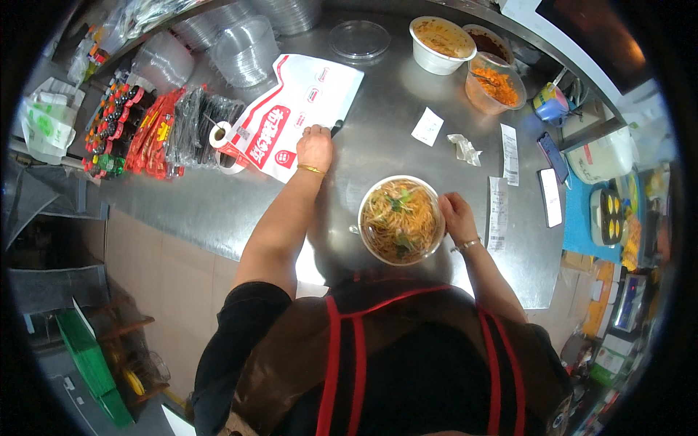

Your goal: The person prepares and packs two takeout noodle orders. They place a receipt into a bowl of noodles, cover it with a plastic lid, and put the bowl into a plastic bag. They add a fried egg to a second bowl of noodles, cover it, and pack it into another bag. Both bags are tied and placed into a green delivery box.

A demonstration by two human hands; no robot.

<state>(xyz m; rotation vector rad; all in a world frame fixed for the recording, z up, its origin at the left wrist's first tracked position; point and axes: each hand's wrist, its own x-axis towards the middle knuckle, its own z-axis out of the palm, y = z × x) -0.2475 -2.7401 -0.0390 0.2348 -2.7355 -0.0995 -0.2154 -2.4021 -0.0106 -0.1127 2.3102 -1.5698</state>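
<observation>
A white-rimmed round bowl of noodles with green leaves and a clear lid (402,218) stands on the stainless steel counter (376,147). My right hand (457,218) touches the bowl's right rim, its fingers curled against the edge. Further up and left, my left hand (314,147) rests at the lower right edge of a white and red printed bag (305,103), fingers bent. A small black object (337,128) sticks out beside its fingertips; whether the hand grips it or the bag is hidden.
Stacked clear plastic bowls (245,52) and black wrapped packets (193,128) stand at the left. A tub of shredded orange food (493,84), a white tub (440,46), receipts (497,212) and two phones (551,196) lie towards the right. A clear lid (360,40) lies at the back.
</observation>
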